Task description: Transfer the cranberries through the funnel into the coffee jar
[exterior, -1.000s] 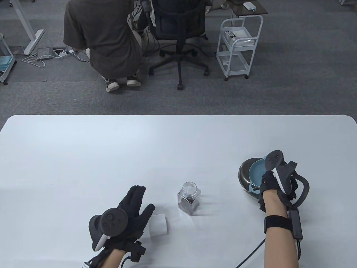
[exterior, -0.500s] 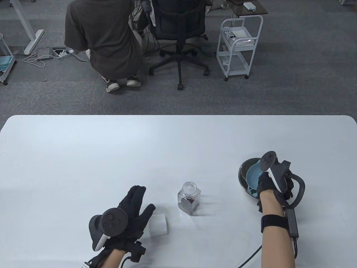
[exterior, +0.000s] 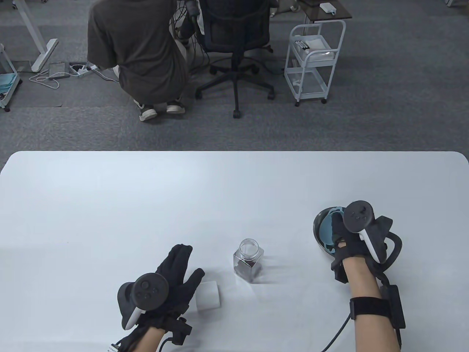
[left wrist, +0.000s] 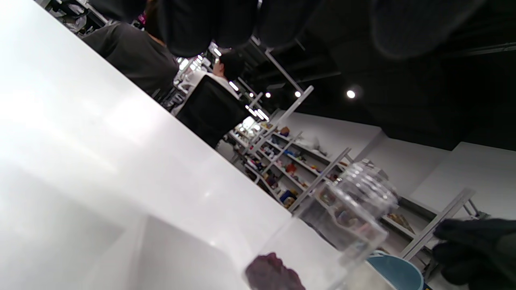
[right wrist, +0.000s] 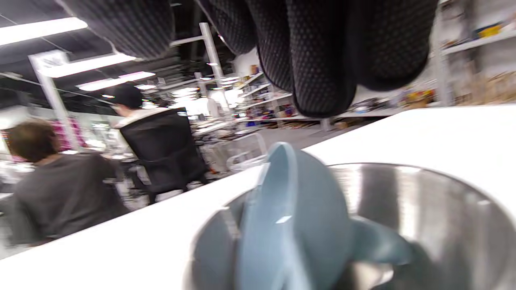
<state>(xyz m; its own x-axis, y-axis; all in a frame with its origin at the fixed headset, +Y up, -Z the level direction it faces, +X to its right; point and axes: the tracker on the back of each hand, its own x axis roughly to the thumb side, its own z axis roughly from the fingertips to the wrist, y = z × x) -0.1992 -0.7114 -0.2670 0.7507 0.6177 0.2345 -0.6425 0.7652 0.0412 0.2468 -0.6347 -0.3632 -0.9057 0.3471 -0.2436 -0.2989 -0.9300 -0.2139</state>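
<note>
The white table (exterior: 110, 205) carries everything, and the coffee jar (exterior: 248, 259) standing upright and uncapped a little toward the person from the table's middle serves as the landmark. Far to the right of the jar and slightly farther from the person sits a steel bowl (exterior: 318, 227), with the blue funnel (exterior: 328, 234) lying tilted inside it, its cone resting against the bowl wall in the right wrist view (right wrist: 290, 225). The right hand (exterior: 348, 242) is over the near right part of that bowl, covering much of the funnel; its gloved fingers (right wrist: 318, 60) hang above the funnel with a gap under them in the wrist view, and whether any other part of the hand touches the funnel cannot be told. To the left of the jar and nearer the person, the left hand (exterior: 172, 282) lies flat and wide on the table, fingers stretched out and holding nothing. Just beside that hand, between it and the jar, rests a small white lid (exterior: 208, 296) (touching or nearly touching the thumb side). The cranberries (exterior: 249, 264) are a dark red heap at the bottom of the jar, seen close in the left wrist view (left wrist: 274, 276) through the clear wall.
</note>
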